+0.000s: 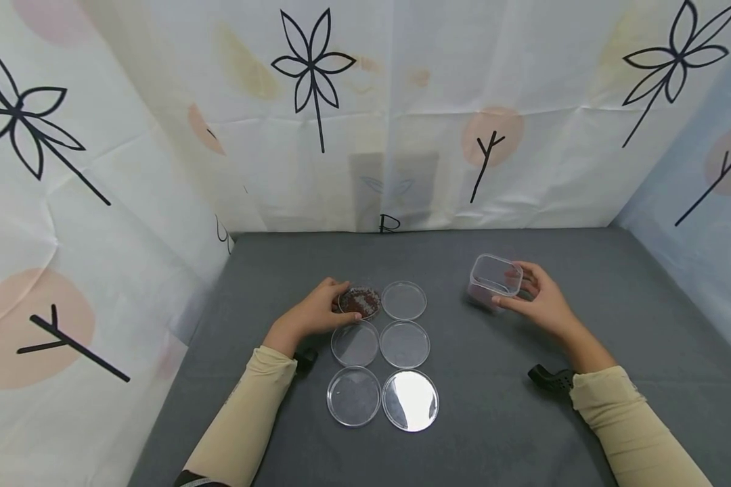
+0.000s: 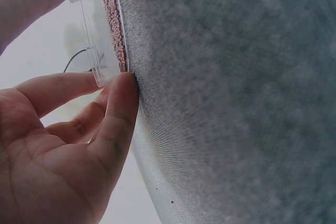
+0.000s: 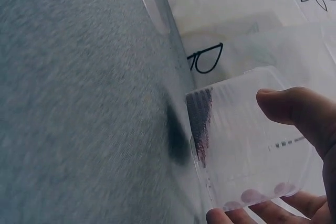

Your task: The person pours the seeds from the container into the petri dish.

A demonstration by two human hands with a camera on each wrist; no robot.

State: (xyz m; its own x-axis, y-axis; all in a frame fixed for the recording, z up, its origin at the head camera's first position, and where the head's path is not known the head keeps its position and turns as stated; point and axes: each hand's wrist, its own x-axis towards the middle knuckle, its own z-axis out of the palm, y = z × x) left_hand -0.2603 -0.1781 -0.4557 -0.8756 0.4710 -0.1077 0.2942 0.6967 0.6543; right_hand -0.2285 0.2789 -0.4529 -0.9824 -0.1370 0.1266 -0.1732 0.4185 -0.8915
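In the head view my left hand [image 1: 313,310] holds the rim of a round clear petri dish [image 1: 363,302], its bottom spread with small reddish-brown grains. The left wrist view shows the layer of grains [image 2: 115,30] side-on, with thumb and fingers pinching the dish's edge. Over to the right, my right hand [image 1: 539,301] grips a clear rectangular plastic container [image 1: 482,291], thumb on one side and fingers on the other. It is tilted and held above the table, casting a shadow. In the right wrist view, dark reddish grains [image 3: 199,121] lie gathered in one corner of the container.
Several clear petri dishes [image 1: 405,344] stand in two columns beside and below the grain-filled one. They sit on a grey table [image 1: 475,399]. Behind it hangs a white patterned cloth [image 1: 353,189], with cloth walls at left and right.
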